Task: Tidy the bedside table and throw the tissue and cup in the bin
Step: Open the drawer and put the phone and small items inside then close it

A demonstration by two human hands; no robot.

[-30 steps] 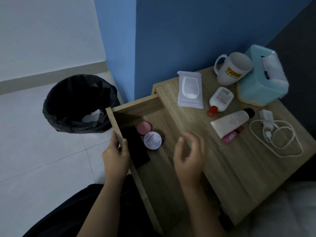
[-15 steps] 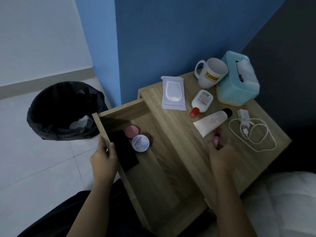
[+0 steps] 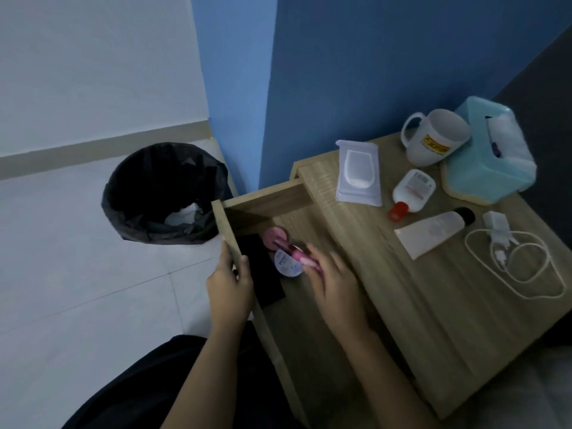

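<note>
Blue walls meet at the corner behind a wooden bedside table (image 3: 464,305), whose drawer (image 3: 309,305) is pulled open beside a black-lined bin (image 3: 161,193) on the pale floor. The left hand (image 3: 230,284) is clamped on the drawer's front edge, steadying it. The right hand (image 3: 337,283) is closed on a small pink tube (image 3: 297,253), carried over the drawer above a round white-lidded tin (image 3: 288,264) and a pink tin (image 3: 275,238), next to a flat black object (image 3: 260,270).

To do this well, lay the tube flat in bare drawer space rather than on the tins, so the drawer shuts freely. Something white, perhaps tissue, lies in the bin.

On the table remain a wipes pack (image 3: 359,171), a red-capped bottle (image 3: 411,190), a white tube (image 3: 433,233), a charger and cable (image 3: 510,255), a tissue box (image 3: 492,156) and a white mug (image 3: 433,137). The mug's yellow label and the tin's lettering are too blurred to read.
</note>
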